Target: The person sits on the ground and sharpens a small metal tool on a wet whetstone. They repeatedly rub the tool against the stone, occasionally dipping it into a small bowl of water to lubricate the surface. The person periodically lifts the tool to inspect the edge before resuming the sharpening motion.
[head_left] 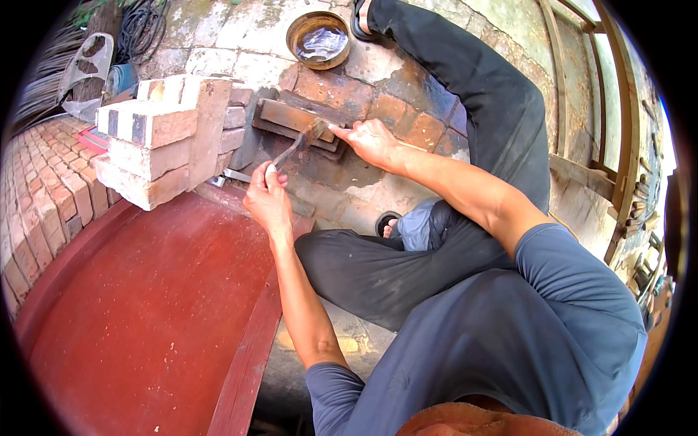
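A slim metal tool with a curved shank (292, 150) runs slantwise from my left hand to a wider, brownish blade end lying on a sharpening stone (282, 114). My left hand (267, 195) is closed round its near end, thumb on top. From the right, my right hand (369, 142) reaches the blade end with curled fingers, the fingertips at its edge. Part of the blade is hidden by those fingertips. The stone is a long brown block, set on darker blocks on wet paving.
Beyond the stone stands a round bowl (320, 66) of water. Pale bricks (149, 142) are stacked left of the stone, near a brick surface (51, 196). A red wooden panel (153, 291) lies by my left arm. My bent legs (502, 109) flank the work on the right.
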A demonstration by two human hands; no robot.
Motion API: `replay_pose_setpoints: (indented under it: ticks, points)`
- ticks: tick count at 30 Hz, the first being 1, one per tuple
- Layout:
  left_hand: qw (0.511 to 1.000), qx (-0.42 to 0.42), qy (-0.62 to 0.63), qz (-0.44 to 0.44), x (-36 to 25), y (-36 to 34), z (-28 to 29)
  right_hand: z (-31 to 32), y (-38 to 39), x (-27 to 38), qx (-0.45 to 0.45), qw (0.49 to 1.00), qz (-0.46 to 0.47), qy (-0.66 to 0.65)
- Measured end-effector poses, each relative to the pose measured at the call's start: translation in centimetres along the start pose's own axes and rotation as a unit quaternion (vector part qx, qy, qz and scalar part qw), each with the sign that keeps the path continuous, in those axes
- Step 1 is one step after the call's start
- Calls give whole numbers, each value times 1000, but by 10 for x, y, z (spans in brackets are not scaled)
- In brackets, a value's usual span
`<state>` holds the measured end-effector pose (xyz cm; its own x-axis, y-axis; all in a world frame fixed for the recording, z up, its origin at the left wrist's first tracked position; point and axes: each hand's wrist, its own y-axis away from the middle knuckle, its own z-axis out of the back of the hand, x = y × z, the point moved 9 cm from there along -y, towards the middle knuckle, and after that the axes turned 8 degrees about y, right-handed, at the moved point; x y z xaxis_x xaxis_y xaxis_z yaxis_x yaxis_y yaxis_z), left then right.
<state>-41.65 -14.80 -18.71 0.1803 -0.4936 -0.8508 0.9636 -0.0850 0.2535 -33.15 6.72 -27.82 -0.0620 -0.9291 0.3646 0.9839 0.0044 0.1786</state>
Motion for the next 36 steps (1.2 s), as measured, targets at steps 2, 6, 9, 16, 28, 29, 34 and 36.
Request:
replay_pose_setpoints:
  ticks: [2, 6, 9, 16, 28, 29, 34, 36]
  points:
    - [1000, 0, 21, 2, -3, 2, 0, 1, 0, -2, 2, 1000, 0, 0]
    - [999, 0, 40, 7, 5, 4, 0, -1, -7, -3, 5, 1000, -7, -27]
    - [999, -3, 53, 13, 6, 4, -3, -4, 3, -5, 11, 1000, -13, -2]
    - [993, -4, 103, 53, 18, -11, -1, -2, -5, -3, 32, 998, -21, -53]
    - [951, 16, 296, 86, -29, -122, -97, -7, 8, -8, 50, 998, -19, -24]
    - [947, 23, 306, 90, -25, -135, -111, -8, 10, -8, 58, 998, -22, -27]
    - [958, 49, 254, 124, -13, -171, -167, -7, 14, -9, 72, 997, -28, -28]
    - [956, 55, 246, 147, 2, -178, -172, -6, 12, -4, 83, 996, -16, -32]
